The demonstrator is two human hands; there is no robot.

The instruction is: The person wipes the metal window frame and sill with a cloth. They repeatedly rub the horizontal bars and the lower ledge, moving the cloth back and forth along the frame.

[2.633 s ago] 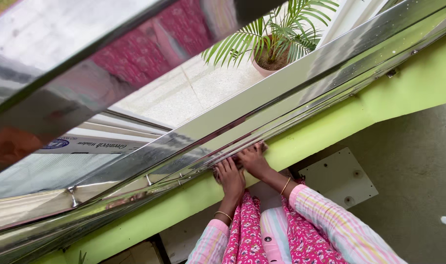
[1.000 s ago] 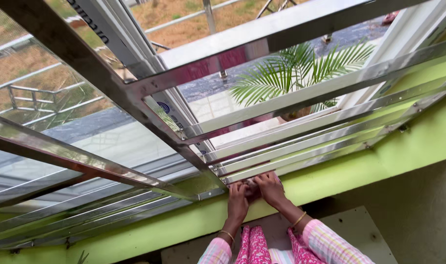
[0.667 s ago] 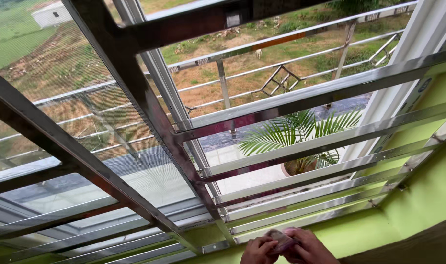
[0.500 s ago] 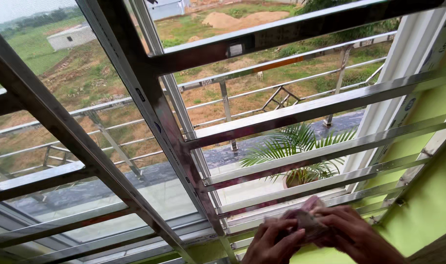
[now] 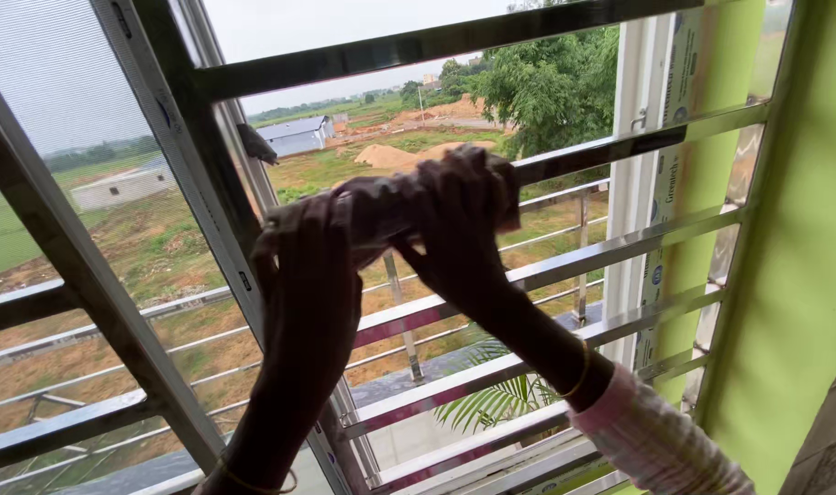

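Beyond the window lay fields, low sheds and a grey sky, seen through a mesh screen (image 5: pixel 60 101) at far left. Steel grille (image 5: pixel 207 174) bars crossed the opening. Against them the left hand (image 5: pixel 308 275) and, just beside it, the right hand (image 5: pixel 459 229) were raised, fingers of both curled around a bunched cloth (image 5: pixel 390 206) held between them. Lower stood a palm (image 5: pixel 500 399). Further right ran the white frame (image 5: pixel 633 183), then a green wall (image 5: pixel 794 275).
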